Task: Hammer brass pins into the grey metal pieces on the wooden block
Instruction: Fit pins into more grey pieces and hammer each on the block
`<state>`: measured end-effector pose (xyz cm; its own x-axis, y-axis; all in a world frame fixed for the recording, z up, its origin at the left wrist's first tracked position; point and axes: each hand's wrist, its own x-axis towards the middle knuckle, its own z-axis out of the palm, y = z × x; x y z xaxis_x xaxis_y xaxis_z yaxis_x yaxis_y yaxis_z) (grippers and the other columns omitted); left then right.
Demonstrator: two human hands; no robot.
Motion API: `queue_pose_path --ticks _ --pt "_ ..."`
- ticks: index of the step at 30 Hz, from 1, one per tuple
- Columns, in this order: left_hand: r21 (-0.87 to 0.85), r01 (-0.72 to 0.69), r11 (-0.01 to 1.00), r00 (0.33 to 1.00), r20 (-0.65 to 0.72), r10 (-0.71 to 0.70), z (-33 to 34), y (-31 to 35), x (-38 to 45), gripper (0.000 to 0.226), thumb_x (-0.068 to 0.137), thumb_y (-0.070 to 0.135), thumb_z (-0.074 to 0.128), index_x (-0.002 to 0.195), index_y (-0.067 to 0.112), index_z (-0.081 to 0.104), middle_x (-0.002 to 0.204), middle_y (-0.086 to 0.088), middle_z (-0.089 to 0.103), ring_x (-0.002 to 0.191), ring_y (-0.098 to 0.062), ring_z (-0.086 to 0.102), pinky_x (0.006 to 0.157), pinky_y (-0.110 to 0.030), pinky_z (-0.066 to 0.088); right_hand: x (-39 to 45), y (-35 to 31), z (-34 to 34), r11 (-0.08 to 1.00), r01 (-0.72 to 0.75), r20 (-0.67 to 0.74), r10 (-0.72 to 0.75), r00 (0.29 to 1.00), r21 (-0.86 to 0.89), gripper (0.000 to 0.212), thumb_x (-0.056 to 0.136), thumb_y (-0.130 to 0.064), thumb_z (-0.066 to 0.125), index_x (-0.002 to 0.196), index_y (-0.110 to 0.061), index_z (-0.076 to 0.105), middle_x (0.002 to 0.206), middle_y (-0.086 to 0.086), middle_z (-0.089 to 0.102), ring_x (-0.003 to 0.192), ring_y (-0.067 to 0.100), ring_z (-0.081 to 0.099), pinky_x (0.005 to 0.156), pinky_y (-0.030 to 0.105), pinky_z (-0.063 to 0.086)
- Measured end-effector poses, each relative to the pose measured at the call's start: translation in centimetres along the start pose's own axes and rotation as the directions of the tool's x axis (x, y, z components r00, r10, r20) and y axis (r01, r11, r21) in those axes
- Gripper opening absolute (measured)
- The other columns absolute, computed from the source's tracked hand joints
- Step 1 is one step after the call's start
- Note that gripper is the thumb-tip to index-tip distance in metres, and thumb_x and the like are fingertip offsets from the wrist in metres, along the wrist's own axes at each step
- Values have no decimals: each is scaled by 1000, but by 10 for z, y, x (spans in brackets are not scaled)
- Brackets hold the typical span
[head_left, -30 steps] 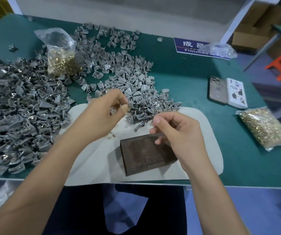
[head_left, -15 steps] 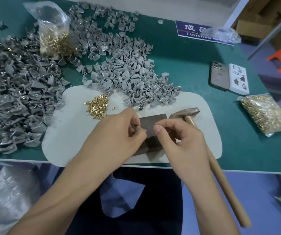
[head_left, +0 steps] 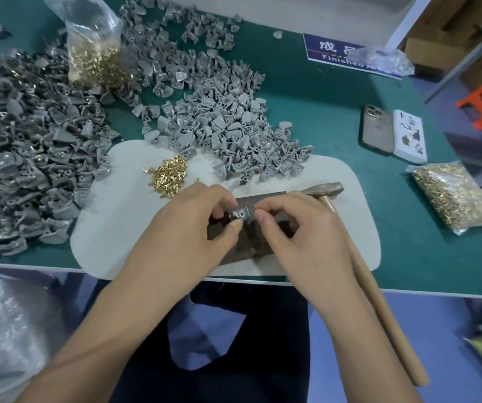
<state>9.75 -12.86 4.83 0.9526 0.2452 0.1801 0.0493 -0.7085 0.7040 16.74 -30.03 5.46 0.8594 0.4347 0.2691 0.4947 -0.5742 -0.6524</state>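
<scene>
Green matting covers the surface [head_left: 335,117], and a pale mat [head_left: 123,228] lies at its near edge in front of the person. Over the middle of that mat the left hand [head_left: 187,228] has its thumb and forefinger curled in a pinch on a small grey metal piece [head_left: 242,213], whose round hole faces up. The right hand [head_left: 300,231] meets it from the other side, its fingers [head_left: 260,215] bent and closed against the same piece; whether they also pinch a pin cannot be told. Both hands hold the piece just over the dark wooden block [head_left: 234,245], which sits on the mat mostly hidden under them.

A hammer [head_left: 325,189] lies just right of the block, its head on the mat and its wooden handle running past the near edge under the right wrist. Loose brass pins [head_left: 170,175] form a small heap on the mat, up and left of the hands. Beyond them a light grey heap of pieces [head_left: 228,126] spills onto the mat's far edge, and a darker heap [head_left: 24,158] fills the left side. One clear bag of pins [head_left: 94,45] stands among the heaps; another bag [head_left: 455,193] lies flat at the right. A phone [head_left: 378,129] and a white box [head_left: 410,135] rest side by side, touching, behind that bag, with a blue sign [head_left: 332,50] further back.
</scene>
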Motion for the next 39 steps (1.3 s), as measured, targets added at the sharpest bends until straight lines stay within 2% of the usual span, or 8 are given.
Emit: queue_pose_path --ticks 6,13,20,24,28,31,35,39 --pt "-35 -3 999 1000 -20 2 2 -6 6 12 82 21 75 92 28 74 80 13 53 77 -1 53 71 -14 40 14 -15 5 982 73 95 -57 994 -172 2 89 -30 73 90 -30 75 86 -12 66 91 12 60 77 37 49" --pt "-60 -3 998 997 -82 -2 2 -10 5 11 82 24 78 93 28 79 82 12 59 76 -4 51 72 -31 47 23 -24 -3 908 253 194 -197 961 -333 3 89 -22 75 86 -22 76 81 -10 63 86 16 54 65 21 24" --pt "-86 11 996 996 -87 -18 2 -11 3 10 82 33 79 90 38 78 82 16 59 80 -6 52 69 -33 46 17 -19 -3 967 169 178 -136 975 -189 5 86 -13 77 85 -17 77 77 -8 65 78 15 53 71 26 41" --pt "-13 25 1000 995 -95 -26 1 -11 4 9 81 37 79 90 39 78 83 18 60 81 -4 48 64 -29 41 20 -27 -7 883 309 261 -224 939 -353 9 94 -18 68 87 -18 75 84 -5 66 86 20 56 71 28 41" --pt "25 25 999 993 -118 -22 2 -11 3 8 78 39 78 86 41 77 81 19 60 81 -4 45 61 -29 41 18 -39 -1 723 421 307 -294 905 -548 10 80 -13 79 79 -17 71 82 -2 65 88 23 64 57 33 45" --pt "55 30 998 993 -118 -23 2 -11 3 10 77 40 76 87 42 76 81 19 60 85 -6 49 61 -32 44 20 -33 1 746 437 295 -327 898 -503 9 81 -10 78 78 -15 71 80 1 65 86 25 63 58 35 48" --pt "74 36 997 993 -112 -28 0 -12 1 9 80 48 74 88 46 74 83 21 59 89 -2 48 63 -31 43 20 -19 -2 926 283 252 -220 942 -250 11 93 -9 69 86 -13 77 79 0 66 81 22 57 74 37 47" --pt "104 47 994 994 -105 -36 -1 -11 1 9 81 50 74 89 47 74 84 22 59 90 -1 47 64 -31 44 21 -13 -2 950 257 217 -217 952 -177 10 90 -9 72 86 -16 78 74 -2 65 77 20 55 74 35 45"
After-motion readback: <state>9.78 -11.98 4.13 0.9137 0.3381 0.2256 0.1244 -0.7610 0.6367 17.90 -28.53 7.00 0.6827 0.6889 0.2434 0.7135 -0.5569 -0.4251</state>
